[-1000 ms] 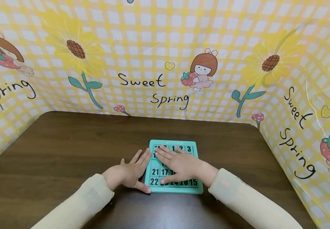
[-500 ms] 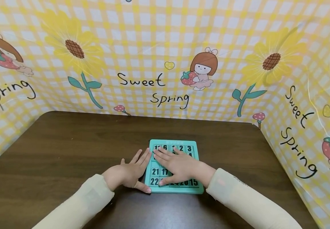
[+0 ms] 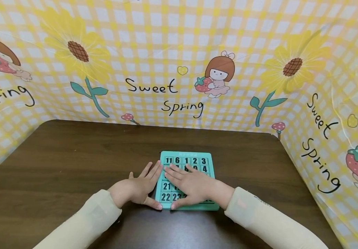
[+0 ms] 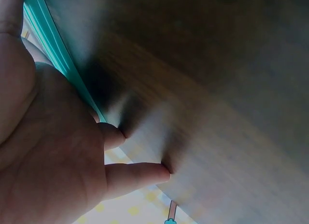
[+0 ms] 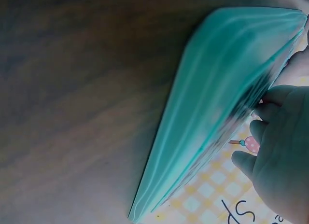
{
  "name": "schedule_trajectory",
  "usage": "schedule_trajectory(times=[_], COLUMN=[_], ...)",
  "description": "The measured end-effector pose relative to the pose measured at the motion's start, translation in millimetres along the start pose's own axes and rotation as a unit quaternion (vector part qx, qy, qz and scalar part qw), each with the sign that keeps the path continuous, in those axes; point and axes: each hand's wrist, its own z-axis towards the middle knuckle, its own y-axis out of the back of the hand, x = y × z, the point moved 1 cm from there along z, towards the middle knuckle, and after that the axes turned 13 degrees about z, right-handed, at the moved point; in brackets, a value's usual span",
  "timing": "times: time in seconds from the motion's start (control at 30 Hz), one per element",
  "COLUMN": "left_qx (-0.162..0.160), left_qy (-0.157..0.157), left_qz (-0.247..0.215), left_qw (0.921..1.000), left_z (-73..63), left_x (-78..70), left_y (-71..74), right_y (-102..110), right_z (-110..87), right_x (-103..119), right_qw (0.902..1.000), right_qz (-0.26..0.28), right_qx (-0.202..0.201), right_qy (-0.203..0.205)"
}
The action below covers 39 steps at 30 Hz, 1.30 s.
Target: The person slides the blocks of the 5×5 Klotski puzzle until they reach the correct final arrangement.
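Note:
A teal number slide puzzle [image 3: 187, 206] with black-numbered tiles lies flat on the table. My left hand [image 3: 138, 189] is at the puzzle's left edge, fingers straight and spread, thumb at the near left corner. In the left wrist view, the left fingers [image 4: 137, 179] reach down to the wood beside the teal edge [image 4: 60, 55]. Spread over the tiles is my right hand [image 3: 194, 185], fingers extended and pointing left, hiding much of the middle and lower right numbers. The right wrist view shows the puzzle's side wall [image 5: 193, 103] with the right hand [image 5: 285, 151] over its face.
The dark brown wooden table [image 3: 88, 152] extends around the puzzle. A yellow checked cloth [image 3: 154, 41] printed with flowers, figures and lettering stands as a wall along the back and both sides.
My right hand has slid slightly left and toward the near edge over the puzzle, uncovering more of the top rows. The left hand stays at the left edge.

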Motion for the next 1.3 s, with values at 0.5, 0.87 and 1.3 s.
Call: schedule_trajectory(times=[0.5, 0.87, 1.3], left_qx=[-0.005, -0.005, -0.009], left_qy=[-0.002, -0.003, -0.002], left_qz=[-0.01, -0.006, -0.004], left_qw=[0.9999, 1.0, 0.9999], left_z=[-1.4, -1.0, -3.2], left_x=[-0.9, -0.4, 0.1], left_y=[-2.2, -0.1, -0.4], right_y=[12, 19, 11], right_z=[12.6, 26.8, 22.5], right_x=[-23, -30, -22], right_qw=[0.9986, 0.997, 0.9982], right_qz=[0.042, 0.061, 0.053], right_qx=[-0.028, -0.012, 0.001], right_qy=[-0.014, -0.046, -0.026])
